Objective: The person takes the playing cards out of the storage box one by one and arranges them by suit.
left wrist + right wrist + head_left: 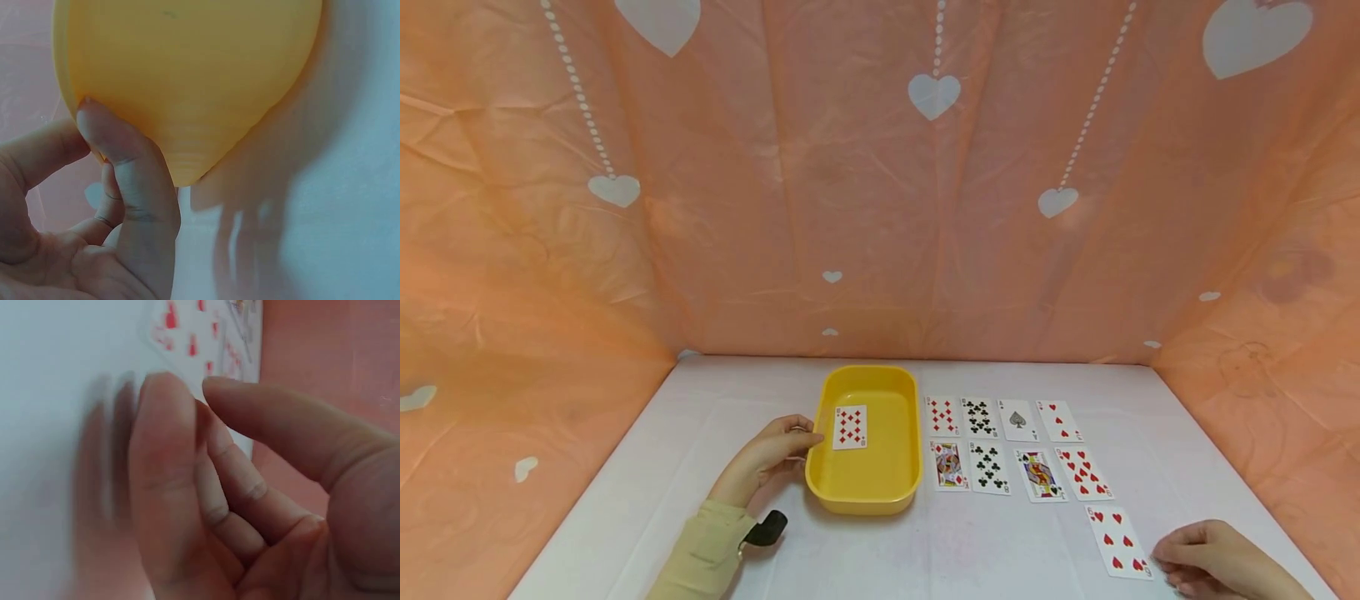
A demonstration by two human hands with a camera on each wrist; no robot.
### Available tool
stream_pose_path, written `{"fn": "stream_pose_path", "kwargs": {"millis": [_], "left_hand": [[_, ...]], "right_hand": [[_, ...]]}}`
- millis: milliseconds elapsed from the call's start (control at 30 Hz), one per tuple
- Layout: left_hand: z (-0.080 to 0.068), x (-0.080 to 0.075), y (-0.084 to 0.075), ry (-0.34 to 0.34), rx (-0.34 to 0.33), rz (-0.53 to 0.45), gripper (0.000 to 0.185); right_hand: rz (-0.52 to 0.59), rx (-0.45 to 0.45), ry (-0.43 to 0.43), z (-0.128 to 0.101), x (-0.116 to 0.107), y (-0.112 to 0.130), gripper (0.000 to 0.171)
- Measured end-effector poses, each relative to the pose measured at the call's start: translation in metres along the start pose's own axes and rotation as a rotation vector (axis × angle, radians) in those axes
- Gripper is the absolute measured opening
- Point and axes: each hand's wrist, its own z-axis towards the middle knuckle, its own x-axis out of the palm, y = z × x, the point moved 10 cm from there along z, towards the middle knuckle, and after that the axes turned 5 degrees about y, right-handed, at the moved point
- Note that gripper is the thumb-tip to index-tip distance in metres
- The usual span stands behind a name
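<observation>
My left hand [782, 450] grips the left rim of a yellow plastic tray [880, 504], thumb on the inner side and fingers outside. In the left wrist view the thumb [128, 153] presses the tray wall [187, 125]. A red diamonds playing card [850, 427] lies face up inside the tray. My right hand [1221, 558] is low over the table, just right of a six of hearts [1118, 542]. In the right wrist view its fingers [164, 444] are loosely bent, thumb and forefinger apart with nothing between them. That card [190, 328] lies beyond the fingertips.
Right of the tray, two rows of face-up cards lie on the white tablecloth [985, 550], including an ace of spades [1018, 420] and a three of hearts [1060, 422]. A black device [766, 528] is on the left wrist. Orange curtain [880, 208] surrounds the table.
</observation>
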Motion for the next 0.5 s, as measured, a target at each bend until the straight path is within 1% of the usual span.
{"fn": "stream_pose_path", "kwargs": {"millis": [100,167,233,300,400,500], "left_hand": [[0.000,-0.002,0.001,-0.003,0.002,-0.002,0.018],[0.000,-0.003,0.001,-0.005,0.006,-0.001,0.018],[-0.001,-0.003,0.002,-0.001,0.005,0.002,0.018],[-0.001,-0.003,0.003,-0.006,-0.001,0.004,0.018],[0.000,-0.003,0.003,-0.012,-0.010,0.021,0.019],[-0.001,-0.003,0.002,-0.023,-0.010,0.044,0.020]], "right_hand": [[-0.079,-0.042,-0.017,0.003,-0.004,0.020,0.027],[-0.131,-0.101,-0.011,0.006,-0.004,0.041,0.033],[-0.147,-0.174,0.023,0.010,0.001,0.067,0.037],[-0.149,-0.275,0.081,0.014,0.011,0.096,0.039],[-0.151,-0.384,0.134,0.020,0.030,0.139,0.039],[-0.158,-0.433,0.144,0.030,0.051,0.175,0.041]]}}
